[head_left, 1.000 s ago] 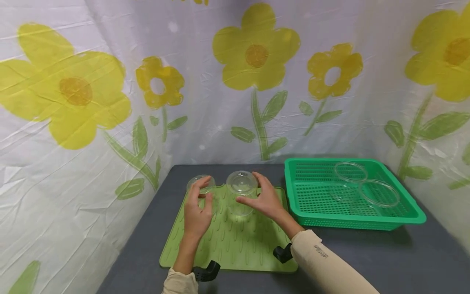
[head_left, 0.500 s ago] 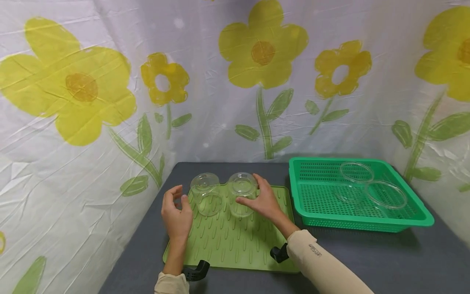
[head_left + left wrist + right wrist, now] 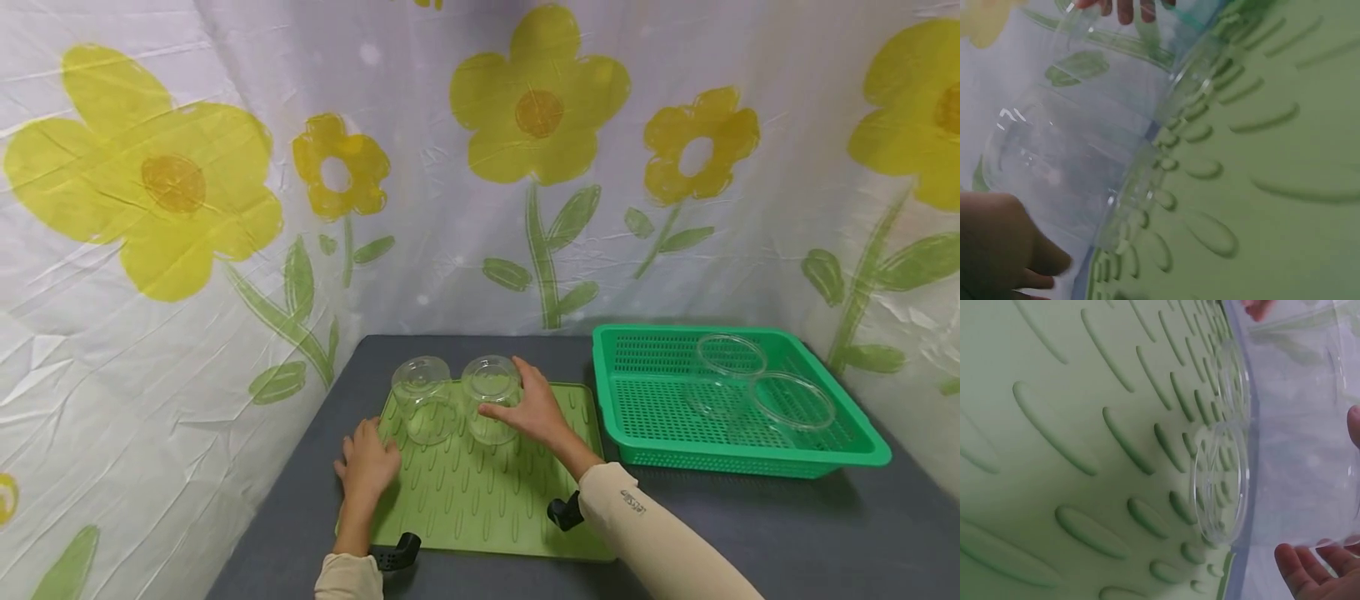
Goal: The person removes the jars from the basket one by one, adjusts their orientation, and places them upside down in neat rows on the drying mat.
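Two clear plastic cups stand upside down, side by side, on a ribbed green mat [image 3: 465, 517]. My right hand [image 3: 536, 410] holds the right cup [image 3: 491, 383] from its right side, thumb in front and fingers behind; the right wrist view shows this cup [image 3: 1297, 487] between the thumb and the fingers [image 3: 1310, 572]. My left hand [image 3: 367, 462] is at the mat's left edge, fingers relaxed, holding nothing. It is nearest to the left cup [image 3: 423, 404], apart from it. In the left wrist view, the left cup [image 3: 1060, 169] rises just beyond the left hand [image 3: 1004, 244].
A green perforated basket [image 3: 742, 462] stands to the right of the mat on the dark grey table [image 3: 697, 517]. Inside it lie clear plastic cups [image 3: 791, 400]. A white curtain [image 3: 465, 300] with yellow flowers closes off the back and sides.
My left hand has let go of the left cup and moved left and down to the mat's edge. The right hand keeps its hold on the right cup, which has hardly moved.
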